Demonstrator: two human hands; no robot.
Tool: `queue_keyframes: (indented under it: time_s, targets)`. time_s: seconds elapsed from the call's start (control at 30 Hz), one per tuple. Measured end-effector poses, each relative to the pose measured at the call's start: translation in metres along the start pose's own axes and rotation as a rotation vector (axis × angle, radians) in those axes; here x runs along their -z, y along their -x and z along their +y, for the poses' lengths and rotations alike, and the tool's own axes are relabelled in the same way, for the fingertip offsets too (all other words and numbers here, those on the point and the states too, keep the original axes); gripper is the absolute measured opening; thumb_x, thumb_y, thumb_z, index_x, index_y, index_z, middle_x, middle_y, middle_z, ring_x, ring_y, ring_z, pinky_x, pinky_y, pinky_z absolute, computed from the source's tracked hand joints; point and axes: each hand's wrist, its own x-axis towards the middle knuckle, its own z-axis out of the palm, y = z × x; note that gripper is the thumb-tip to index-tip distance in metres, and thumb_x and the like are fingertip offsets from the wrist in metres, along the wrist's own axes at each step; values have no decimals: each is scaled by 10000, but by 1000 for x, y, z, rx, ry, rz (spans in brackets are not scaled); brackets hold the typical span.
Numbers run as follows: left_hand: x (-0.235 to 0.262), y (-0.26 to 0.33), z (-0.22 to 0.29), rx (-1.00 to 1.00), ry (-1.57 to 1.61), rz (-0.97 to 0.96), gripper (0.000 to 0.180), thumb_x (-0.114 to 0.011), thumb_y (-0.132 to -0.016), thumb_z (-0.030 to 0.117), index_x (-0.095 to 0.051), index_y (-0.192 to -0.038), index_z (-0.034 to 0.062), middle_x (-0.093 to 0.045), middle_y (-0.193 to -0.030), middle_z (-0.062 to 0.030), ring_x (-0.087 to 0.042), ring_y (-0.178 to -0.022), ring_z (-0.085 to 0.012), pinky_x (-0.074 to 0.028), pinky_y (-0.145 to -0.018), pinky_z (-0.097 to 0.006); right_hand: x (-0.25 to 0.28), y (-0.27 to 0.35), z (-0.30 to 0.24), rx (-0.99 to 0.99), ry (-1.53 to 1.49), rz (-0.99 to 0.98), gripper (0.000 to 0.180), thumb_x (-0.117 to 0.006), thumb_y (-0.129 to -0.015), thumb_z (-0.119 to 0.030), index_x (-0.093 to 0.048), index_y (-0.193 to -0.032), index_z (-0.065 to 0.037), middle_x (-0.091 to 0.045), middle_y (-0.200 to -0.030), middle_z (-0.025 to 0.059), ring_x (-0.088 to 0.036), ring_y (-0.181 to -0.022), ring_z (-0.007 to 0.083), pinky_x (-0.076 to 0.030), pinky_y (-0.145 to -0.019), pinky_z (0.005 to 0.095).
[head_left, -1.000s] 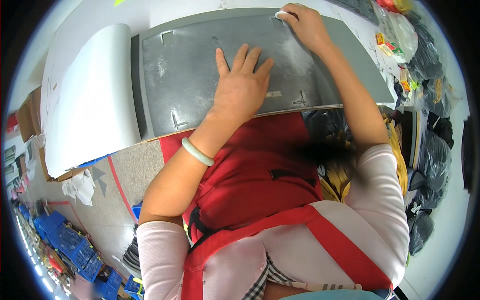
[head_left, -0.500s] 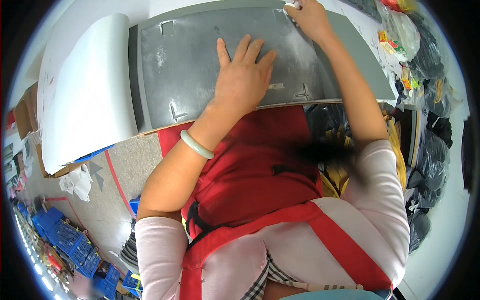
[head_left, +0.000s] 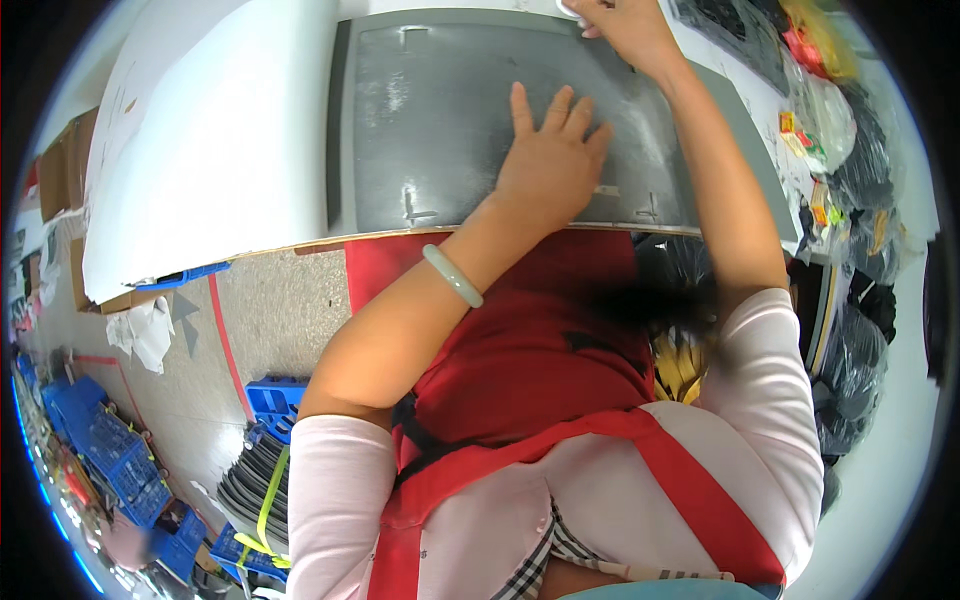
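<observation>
A dark grey panel with whitish smears and small corner marks lies on a larger grey sheet on the worktable. My left hand rests palm down on the panel, right of its middle, with fingers spread. A pale bangle circles that forearm. Stretched to the far side, my right hand pinches a small white wad by the panel's far right corner. The wad is partly cut off by the picture's upper edge, so its exact kind does not show.
A large curled white sheet covers the table's left part. Plastic bags and small packets crowd the right side. Blue crates stand on the floor at left, with a strapped stack of dark sheets near my left elbow.
The view has shifted, so the table and panel appear farther right. My left hand keeps its place on the panel. My right hand, still with the white wad, has moved a little left along the far edge.
</observation>
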Motion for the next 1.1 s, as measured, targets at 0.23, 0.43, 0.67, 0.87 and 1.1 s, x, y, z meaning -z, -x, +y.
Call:
queue_keyframes:
  time_s: [0.23,0.43,0.67,0.87,1.1]
  targets:
    - [-3,-2,0,-10,70,17,422,-516,-983,239,-606,-1357,64,-475,-1495,-184,-356,-1459,-382,-121,-1101,-814,-98,-17,-57,463,140,-126,227,-658,-934,-178,-679,-910,47,-694,-831,209,-675,-751,342,-528,-717,412]
    - [-4,-4,2,-43,-43,35,403,-534,-978,250,-646,-1296,31,-543,-1406,-203,-452,-1371,-404,-192,-1094,-791,-116,-28,-72,451,319,-166,215,-643,-922,-164,-688,-893,44,-678,-902,266,-649,-859,446,-508,-786,481]
    - [-3,-2,-2,-50,-17,24,422,-556,-967,258,-642,-1296,8,-535,-1420,-202,-444,-1373,-407,-207,-1068,-815,-119,-38,-74,487,531,-149,206,-686,-871,-134,-672,-875,72,-669,-859,275,-662,-840,431,-526,-770,467]
    - [0,-6,4,-55,37,-34,476,-602,-942,265,-598,-1342,7,-533,-1421,-196,-437,-1368,-372,-203,-1070,-817,-115,-31,-58,218,-377,-223,121,-643,-894,-70,-632,-864,47,-666,-740,138,-640,-578,191,-541,-525,354]
    - [-9,-2,-1,-62,55,130,503,-601,-943,291,-578,-1356,5,-538,-1405,-205,-455,-1346,-379,-200,-1068,-816,-112,-20,-84,-78,14,-319,132,-660,-908,-99,-610,-916,23,-652,-739,103,-642,-597,170,-528,-500,316]
